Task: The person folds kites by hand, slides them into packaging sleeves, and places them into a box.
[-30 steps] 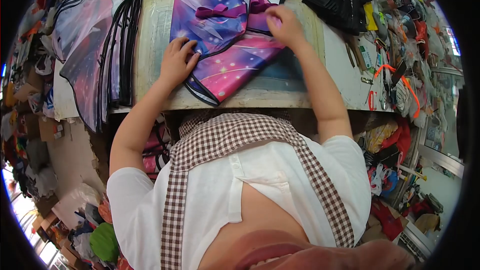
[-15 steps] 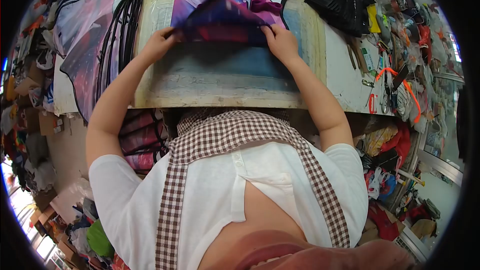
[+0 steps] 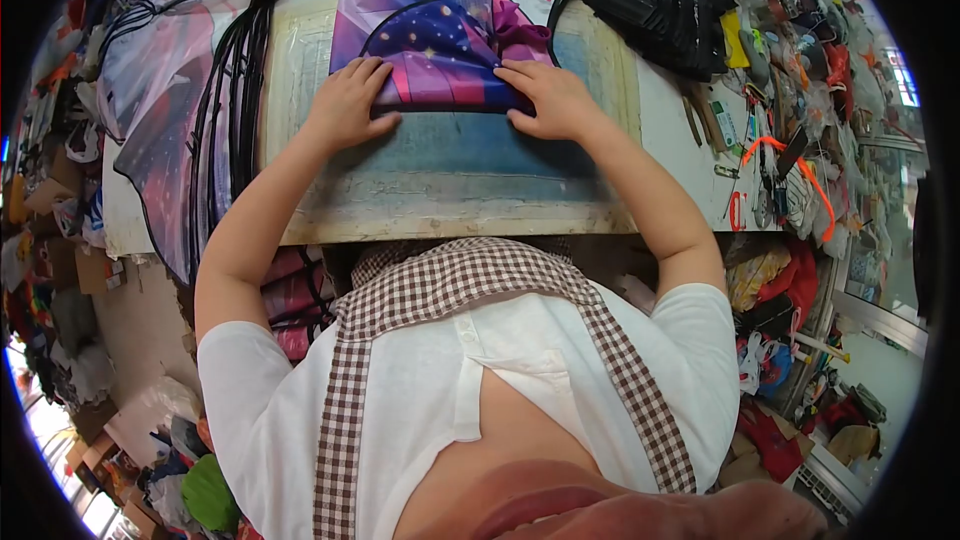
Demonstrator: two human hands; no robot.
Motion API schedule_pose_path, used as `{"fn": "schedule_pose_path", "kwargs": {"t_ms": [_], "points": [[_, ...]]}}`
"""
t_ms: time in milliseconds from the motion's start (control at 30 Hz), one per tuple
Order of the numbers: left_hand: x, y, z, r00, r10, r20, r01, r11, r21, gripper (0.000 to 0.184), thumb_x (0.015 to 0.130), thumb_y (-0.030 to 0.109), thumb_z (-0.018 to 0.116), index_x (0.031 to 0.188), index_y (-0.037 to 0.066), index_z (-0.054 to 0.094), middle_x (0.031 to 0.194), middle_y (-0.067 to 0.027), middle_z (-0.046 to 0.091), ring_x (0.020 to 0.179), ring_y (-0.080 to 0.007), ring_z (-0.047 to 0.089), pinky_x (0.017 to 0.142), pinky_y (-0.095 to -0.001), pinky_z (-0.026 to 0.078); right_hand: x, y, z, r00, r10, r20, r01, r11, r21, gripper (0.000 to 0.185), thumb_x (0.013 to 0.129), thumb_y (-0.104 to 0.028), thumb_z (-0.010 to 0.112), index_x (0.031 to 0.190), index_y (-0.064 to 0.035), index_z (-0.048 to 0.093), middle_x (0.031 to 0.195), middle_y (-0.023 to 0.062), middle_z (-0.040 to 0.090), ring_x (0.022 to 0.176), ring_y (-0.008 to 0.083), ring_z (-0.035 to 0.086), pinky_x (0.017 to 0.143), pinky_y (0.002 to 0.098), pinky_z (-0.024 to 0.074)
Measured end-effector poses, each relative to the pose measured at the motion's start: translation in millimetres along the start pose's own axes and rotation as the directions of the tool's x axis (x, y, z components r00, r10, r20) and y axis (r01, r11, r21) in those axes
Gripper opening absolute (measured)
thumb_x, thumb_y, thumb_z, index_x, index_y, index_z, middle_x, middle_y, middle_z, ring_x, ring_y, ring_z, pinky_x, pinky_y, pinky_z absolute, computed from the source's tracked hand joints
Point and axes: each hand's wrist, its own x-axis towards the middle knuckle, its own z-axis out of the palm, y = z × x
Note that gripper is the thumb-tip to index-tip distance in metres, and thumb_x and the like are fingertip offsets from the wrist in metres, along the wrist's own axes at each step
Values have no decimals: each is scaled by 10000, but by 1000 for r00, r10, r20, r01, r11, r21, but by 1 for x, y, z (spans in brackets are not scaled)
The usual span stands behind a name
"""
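Head view: take the middle of the folded cloth (image 3: 430, 58) as the centre of the clock. The cloth, purple and pink with black edging, lies over the far part of a bluish panel (image 3: 450, 170) on the tabletop (image 3: 668, 180); the bare part of that panel runs toward 6 o'clock.

The left hand (image 3: 350, 102) rests at 8 o'clock, its fingers together and gently bent over the cloth's near corner, its thumb out toward 3 o'clock. The right hand (image 3: 550, 98) is at 4 o'clock, fingers stretched toward 9 o'clock along the cloth, thumb beneath them at the near edge. Both are partly open and look pressed on the fabric; whether either thumb pinches the edge I cannot tell.

The step in hand appears to be flattening a folded layer. To do it well, keep pressure even at 8 and 4 o'clock so the near edge stays straight, and stroke outward from the centre, since the top layer looks puckered around 1 o'clock. The gathered purple ribbon (image 3: 520, 37) at 3 o'clock is bulky; laying it flat would help, as a lump could skew the layers. The fabric looks slippery, so a light hold may let it creep. Beyond the ribbon, a black bundle (image 3: 660, 10) sits between 2 and 3 o'clock; best keep the ribbon clear of it.
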Motion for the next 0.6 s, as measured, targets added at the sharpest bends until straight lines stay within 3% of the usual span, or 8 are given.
{"fn": "schedule_pose_path", "kwargs": {"t_ms": [67,200,233,300,333,433,467,600], "points": [[8,-8,-1,998,-4,67,6,999,-33,513,829,107,611,1337,88,549,1355,-117,553,1203,-315,557,971,-405,480,6,2,-8,1000,-21,22,20,999,31,537,775,-89,661,1303,-101,564,1265,127,610,1149,292,585,928,413,505],[40,-33,-17,956,-23,291,75,983,-167,491,813,93,592,1303,76,580,1234,-145,627,1124,-330,606,928,-410,499,26,18,-24,941,163,298,-179,983,28,451,804,-164,690,1248,-111,628,1252,122,627,1116,291,601,897,406,513],[50,-41,-28,920,-41,389,137,965,-222,477,812,93,590,1288,72,591,1182,-154,651,1095,-336,622,914,-415,507,38,30,-32,883,268,384,-371,901,226,409,809,-192,701,1207,-112,652,1226,114,638,1101,294,606,885,405,516],[61,-51,-30,875,-46,481,199,942,-271,464,811,94,587,1274,68,601,1129,-163,676,1065,-342,638,900,-420,515,61,57,-41,714,370,594,-689,522,503,337,817,-248,724,1125,-114,700,1174,100,659,1072,299,616,860,404,521],[64,-55,-29,880,-37,473,202,932,-302,464,800,76,570,1263,67,608,1076,-178,679,1034,-355,642,888,-420,512,67,71,-35,715,370,594,-688,525,501,337,817,-248,724,1125,-114,700,1174,100,659,1072,299,616,860,404,521],[67,-61,-28,884,-20,466,210,909,-360,469,779,41,536,1239,66,623,970,-207,687,971,-381,652,863,-422,506,75,100,4,954,267,134,-280,956,88,257,851,-265,713,1035,-87,740,1155,117,657,1013,289,635,838,394,512],[70,-62,-30,867,-14,498,237,891,-388,471,781,40,535,1243,67,622,968,-195,691,946,-356,657,854,-412,508,80,109,15,955,265,134,-278,956,88,257,851,-265,713,1035,-87,740,1155,117,657,1013,289,635,838,394,512],[88,-58,-47,808,-17,589,359,807,-469,447,778,42,542,1215,65,635,941,-148,696,861,-270,656,811,-376,509,101,114,27,852,220,476,-477,700,531,368,829,-383,734,1085,-118,722,1147,113,659,1030,317,628,877,407,513]]}}
